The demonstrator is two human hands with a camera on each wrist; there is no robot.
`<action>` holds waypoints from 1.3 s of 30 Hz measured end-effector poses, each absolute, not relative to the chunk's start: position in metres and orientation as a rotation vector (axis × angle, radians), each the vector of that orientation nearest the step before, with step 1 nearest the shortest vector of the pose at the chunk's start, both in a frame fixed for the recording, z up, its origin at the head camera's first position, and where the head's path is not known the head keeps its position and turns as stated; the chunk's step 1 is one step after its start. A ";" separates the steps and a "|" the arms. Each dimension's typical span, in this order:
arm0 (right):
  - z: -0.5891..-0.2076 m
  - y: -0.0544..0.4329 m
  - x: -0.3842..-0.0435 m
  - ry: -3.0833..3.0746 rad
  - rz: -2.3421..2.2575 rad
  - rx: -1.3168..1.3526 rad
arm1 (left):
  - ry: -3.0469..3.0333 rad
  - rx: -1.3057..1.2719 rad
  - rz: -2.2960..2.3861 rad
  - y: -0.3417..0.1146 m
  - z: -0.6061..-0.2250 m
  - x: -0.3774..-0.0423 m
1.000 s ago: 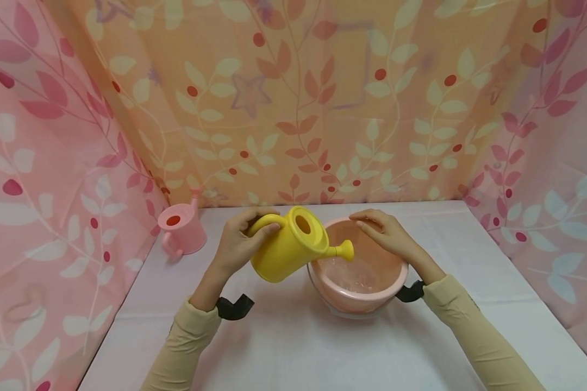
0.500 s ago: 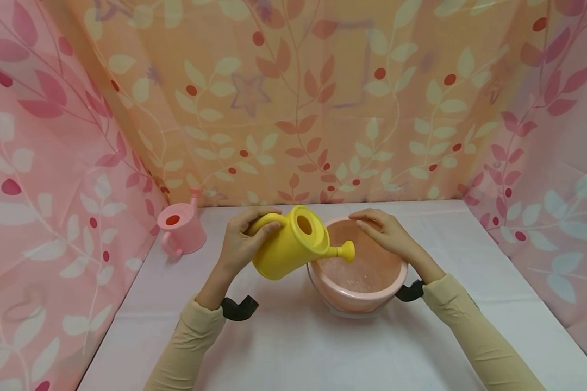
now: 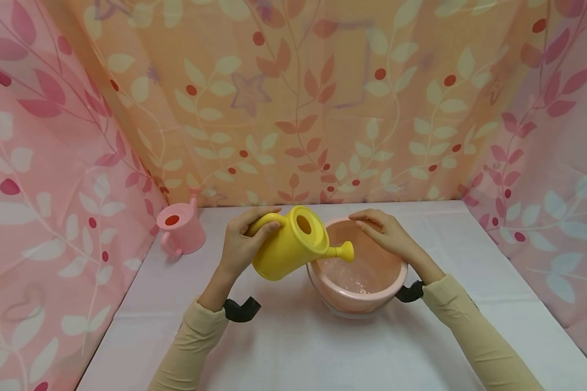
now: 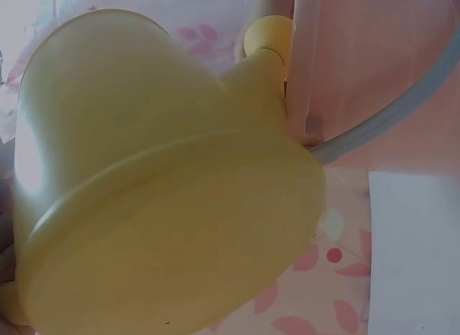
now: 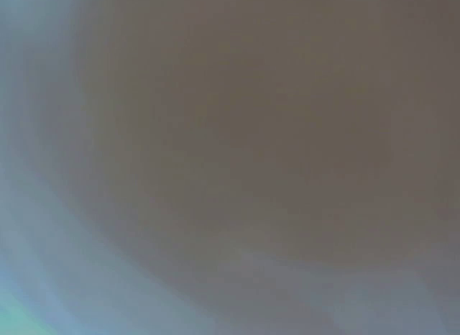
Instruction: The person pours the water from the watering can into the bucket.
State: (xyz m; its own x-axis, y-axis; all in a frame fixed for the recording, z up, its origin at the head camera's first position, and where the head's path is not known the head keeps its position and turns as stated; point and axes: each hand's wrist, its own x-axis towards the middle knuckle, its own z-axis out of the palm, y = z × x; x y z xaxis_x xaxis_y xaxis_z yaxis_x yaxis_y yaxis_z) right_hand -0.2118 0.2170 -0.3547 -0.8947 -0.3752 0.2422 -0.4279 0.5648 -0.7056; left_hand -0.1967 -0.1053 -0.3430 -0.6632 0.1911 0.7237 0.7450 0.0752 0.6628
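My left hand (image 3: 239,241) grips the handle of a yellow watering can (image 3: 288,250), tilted to the right in the air. Its spout head (image 3: 344,251) is over the inside of a pink basin (image 3: 359,298), where disturbed water (image 3: 352,274) shows. On the basin's right rim rests my right hand (image 3: 383,233), its fingers lightly bent and reaching along the far edge. The left wrist view has the can's underside (image 4: 172,241) large in front, beside the basin's wall (image 4: 366,69). Only a dark blur fills the right wrist view.
A pink watering can (image 3: 183,228) stands at the back left of the white table (image 3: 293,347). Patterned cloth (image 3: 293,108) hangs behind the table and along both sides. Black wrist mounts (image 3: 242,309) sit at both wrists.
My left wrist and sleeve have shifted slightly to the right, while the yellow can keeps nearly the same tilt over the basin. The right hand has stayed where it was.
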 end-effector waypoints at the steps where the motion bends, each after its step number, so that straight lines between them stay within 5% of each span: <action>1: -0.355 0.217 -0.212 -2.720 1.254 0.699 | -1.906 -0.921 -1.618 -0.105 -0.343 -0.197; 39: -0.355 0.216 -0.211 -2.723 1.259 0.693 | -1.979 -0.937 -1.518 -0.099 -0.307 -0.177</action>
State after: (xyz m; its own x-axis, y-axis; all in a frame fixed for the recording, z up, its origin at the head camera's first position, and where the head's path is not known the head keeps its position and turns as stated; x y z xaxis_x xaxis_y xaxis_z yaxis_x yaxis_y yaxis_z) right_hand -0.2112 0.2161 -0.3551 -0.8968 -0.3722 0.2393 -0.4234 0.5649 -0.7082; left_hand -0.1767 -0.0992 -0.3073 -0.6545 0.2310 0.7199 0.7552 0.1538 0.6372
